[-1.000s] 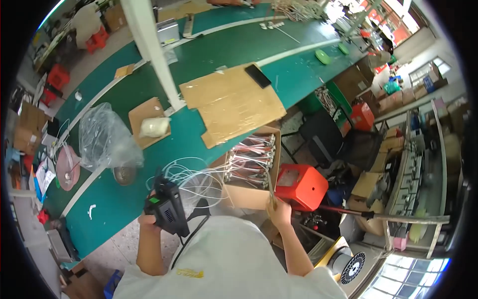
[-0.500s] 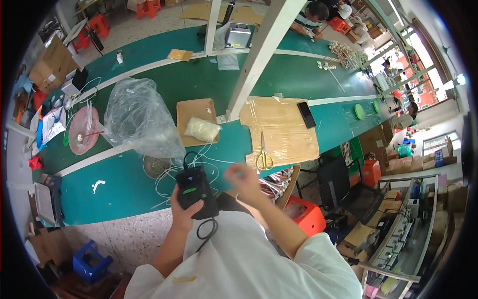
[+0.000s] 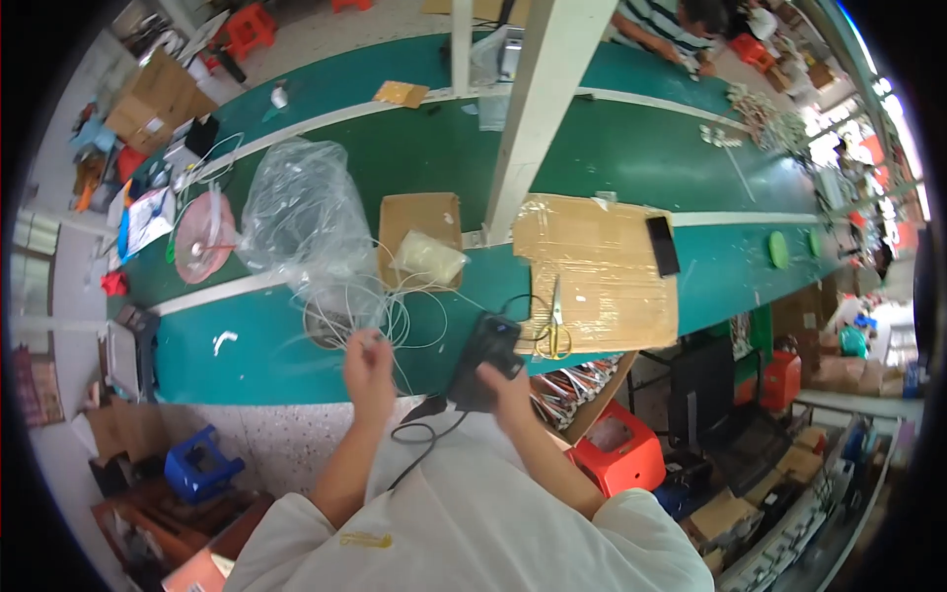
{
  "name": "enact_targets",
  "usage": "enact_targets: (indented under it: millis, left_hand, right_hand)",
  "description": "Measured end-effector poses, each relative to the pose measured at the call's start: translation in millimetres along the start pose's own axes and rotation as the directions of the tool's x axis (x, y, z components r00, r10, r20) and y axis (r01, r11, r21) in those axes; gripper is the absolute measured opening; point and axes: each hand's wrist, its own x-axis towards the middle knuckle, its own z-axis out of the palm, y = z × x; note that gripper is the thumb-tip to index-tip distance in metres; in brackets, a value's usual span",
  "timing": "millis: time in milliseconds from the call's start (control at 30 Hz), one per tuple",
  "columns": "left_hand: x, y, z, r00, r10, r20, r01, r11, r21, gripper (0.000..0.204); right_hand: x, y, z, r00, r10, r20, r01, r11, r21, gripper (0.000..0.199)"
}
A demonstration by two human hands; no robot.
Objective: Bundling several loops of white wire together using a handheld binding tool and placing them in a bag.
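My right hand grips a black box-shaped device, tilted above the table's front edge. A black cord loops from the device's upper end, and another black cord hangs in front of my shirt. To the left, my raised left hand has its fingers closed at the near side of a loosely looped white cable, apparently pinching it; motion blurs the fingertips. Behind the cable, a shallow cardboard tray holds a clear bag of whitish contents. Yellow-handled scissors lie right of the device.
A big clear plastic bag partly covers a round container. Flattened cardboard bears a black phone. A white post rises mid-table. Below the edge are a box of wires and a red stool.
The black device has passed from my left hand to my right and moved right. My left hand has come to the white cable, whose loops now stand higher. The whole view has shifted.
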Motion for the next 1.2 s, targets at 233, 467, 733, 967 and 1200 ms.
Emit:
enact_targets:
  millis: [233, 467, 733, 967, 1200]
  left_hand:
    - [0, 41, -50, 0.988, -0.033, -0.151, 0.026, 0.999, -0.043, 0.007]
    - [-22, 68, -77, 0.974, -0.010, -0.226, -0.004, 0.998, -0.062, 0.008]
    - [-17, 86, -134, 0.984, -0.032, -0.177, -0.085, 0.784, -0.615, 0.004]
    - [-1, 93, -170, 0.997, 0.014, -0.073, -0.061, 0.701, -0.710, 0.004]
    - [32, 79, -203, 0.990, 0.136, -0.040, -0.122, 0.676, -0.726, 0.006]
  right_hand:
    - [127, 45, -71, 0.984, -0.178, -0.010, 0.138, 0.798, -0.587, 0.041]
    - [94, -7, -51, 0.974, -0.183, 0.130, 0.182, 0.304, -0.935, 0.067]
    - [50, -17, -26, 0.749, -0.612, 0.253, 0.433, 0.164, -0.886, 0.049]
    - [-33, 53, 98, 0.492, -0.244, 0.836, 0.841, -0.115, -0.528, 0.040]
    - [-26, 4, 64, 0.825, -0.101, 0.556, 0.552, 0.348, -0.758, 0.022]
